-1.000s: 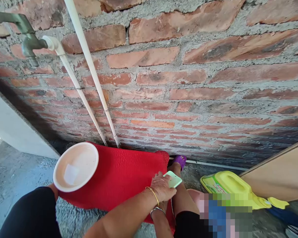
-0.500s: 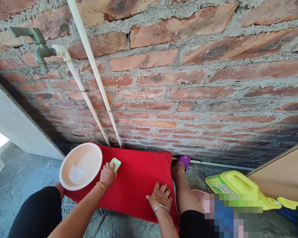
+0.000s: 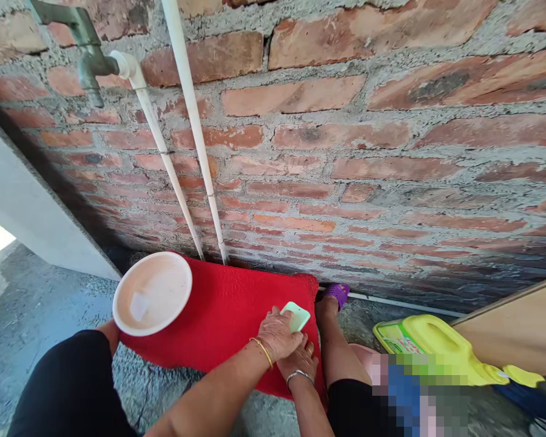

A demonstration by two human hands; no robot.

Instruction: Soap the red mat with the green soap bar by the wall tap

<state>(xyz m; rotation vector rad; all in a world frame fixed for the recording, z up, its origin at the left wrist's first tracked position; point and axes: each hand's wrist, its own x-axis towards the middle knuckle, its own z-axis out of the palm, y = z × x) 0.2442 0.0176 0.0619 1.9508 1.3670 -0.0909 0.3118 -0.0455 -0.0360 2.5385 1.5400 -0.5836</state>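
A red cloth [image 3: 218,315] is spread out flat in front of me between my legs. My left hand [image 3: 278,335], with a gold bracelet at its wrist, is closed on a flat pale green block [image 3: 296,316] with rounded corners. It presses the block on the cloth's right part. My right hand [image 3: 298,363], wearing a silver bracelet, lies on the cloth just below, partly covered by the left hand. On the cloth's left end stands a pale basin [image 3: 161,297] with some liquid and a bright reflection in it.
A brick wall [image 3: 300,200] rises behind the cloth, with white pipes [image 3: 195,115] and a tap [image 3: 88,54] at upper left. To the right, a yellow jug [image 3: 437,340] lies on its side by a wooden board [image 3: 519,328]. A grey panel [image 3: 40,200] leans at left.
My left hand has slid the pale green block rightward across the red cloth, close to my right hand. My right hand stays near the same place. The view has shifted slightly.
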